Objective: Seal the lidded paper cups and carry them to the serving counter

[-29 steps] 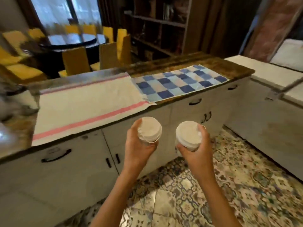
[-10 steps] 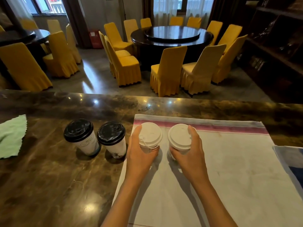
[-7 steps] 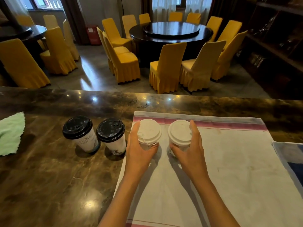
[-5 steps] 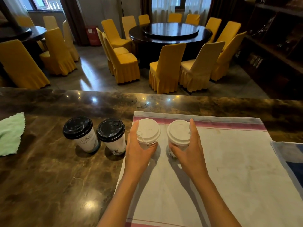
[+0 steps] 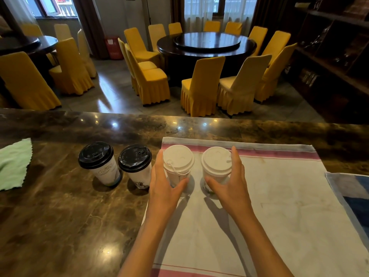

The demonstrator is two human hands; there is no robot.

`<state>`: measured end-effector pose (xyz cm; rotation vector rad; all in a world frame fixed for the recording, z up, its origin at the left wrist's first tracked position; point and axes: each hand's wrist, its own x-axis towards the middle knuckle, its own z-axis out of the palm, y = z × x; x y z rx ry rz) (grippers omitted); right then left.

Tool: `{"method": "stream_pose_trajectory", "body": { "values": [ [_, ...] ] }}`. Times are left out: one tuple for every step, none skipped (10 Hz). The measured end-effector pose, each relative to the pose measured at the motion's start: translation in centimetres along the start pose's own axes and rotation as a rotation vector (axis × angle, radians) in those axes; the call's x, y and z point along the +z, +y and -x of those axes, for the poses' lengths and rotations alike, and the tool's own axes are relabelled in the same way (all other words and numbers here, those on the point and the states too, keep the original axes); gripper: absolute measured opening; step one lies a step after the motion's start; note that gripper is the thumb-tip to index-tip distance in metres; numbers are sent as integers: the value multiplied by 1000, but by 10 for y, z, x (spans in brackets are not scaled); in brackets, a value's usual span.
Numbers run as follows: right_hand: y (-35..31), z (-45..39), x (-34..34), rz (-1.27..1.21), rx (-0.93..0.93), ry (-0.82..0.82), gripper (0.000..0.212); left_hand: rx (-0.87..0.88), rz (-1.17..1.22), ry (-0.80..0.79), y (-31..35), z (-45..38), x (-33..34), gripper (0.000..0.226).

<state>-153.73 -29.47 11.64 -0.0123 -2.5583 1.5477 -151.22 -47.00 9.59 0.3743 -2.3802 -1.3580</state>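
Note:
Two paper cups with white lids stand side by side on a white towel with pink stripes [image 5: 279, 196] on the brown marble counter [image 5: 60, 216]. The left cup [image 5: 178, 159] has a thin string across its lid. My left hand [image 5: 162, 188] curves around its left side, fingers straight and thumb at the cup's front. My right hand [image 5: 231, 186] cups the right cup [image 5: 216, 160] from the right, fingers spread and thumb at its base. Both grips look loosened.
Two taller cups with black lids [image 5: 95, 154] [image 5: 134, 157] stand just left of the towel. A green cloth [image 5: 14, 162] lies at the far left and a blue cloth [image 5: 355, 194] at the right edge. Beyond the counter are yellow chairs and round dark tables.
I carried both cups from the kitchen side to this counter and set them on the towel. Over the last second my fingers have straightened and spread away from the cups.

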Motion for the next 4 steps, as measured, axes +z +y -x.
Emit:
{"method": "stream_pose_trajectory", "body": {
  "values": [
    [0,3,-3,21,-10,-2,114,49,-89,11,3,12,-9,109],
    [0,5,-8,64,-48,-1,109,50,-138,35,12,23,-17,100],
    [-6,8,-15,104,-77,28,104,68,-231,79,23,29,-29,100],
    [-16,8,-20,164,-120,91,97,164,-319,146,35,29,-37,91]
  ]
}}
